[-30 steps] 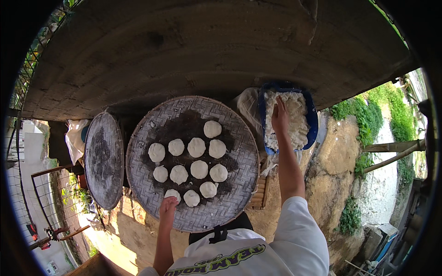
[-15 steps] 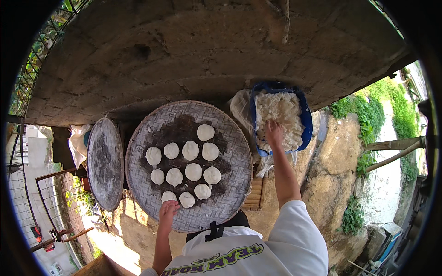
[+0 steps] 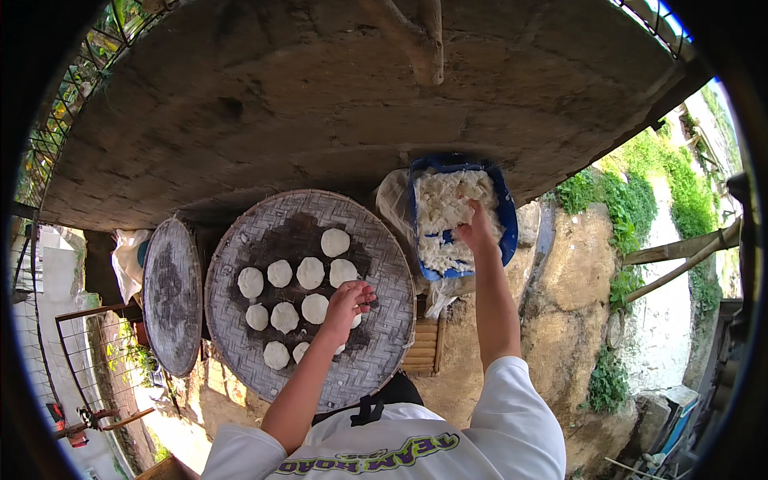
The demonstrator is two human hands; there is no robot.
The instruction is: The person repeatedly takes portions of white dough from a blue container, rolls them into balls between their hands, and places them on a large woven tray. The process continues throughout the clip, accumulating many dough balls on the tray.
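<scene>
In the blue tub (image 3: 504,200), my right hand (image 3: 476,230) has its fingers closed into a thick white, dough-like mass (image 3: 436,196). Part of the tub's blue bottom shows beside the hand. My left hand (image 3: 347,307) hovers over the right part of a large round woven tray (image 3: 240,340), fingers loosely bent and apart, holding nothing visible. Several white dough balls (image 3: 310,273) lie in rough rows on the tray's dark, dusted middle. My left hand and forearm cover some of the balls at the lower right.
A smaller round woven tray (image 3: 172,296) leans on edge at the left, near a whitish bag (image 3: 128,260). Clear plastic (image 3: 394,206) sticks out beside the tub. A block wall (image 3: 320,120) rises behind everything. Wooden slats (image 3: 422,348) show between tray and tub.
My left hand has moved right and away from me, off the ball at the tray's near edge. My right hand has shifted the white mass, uncovering blue tub bottom. The view has shifted slightly.
</scene>
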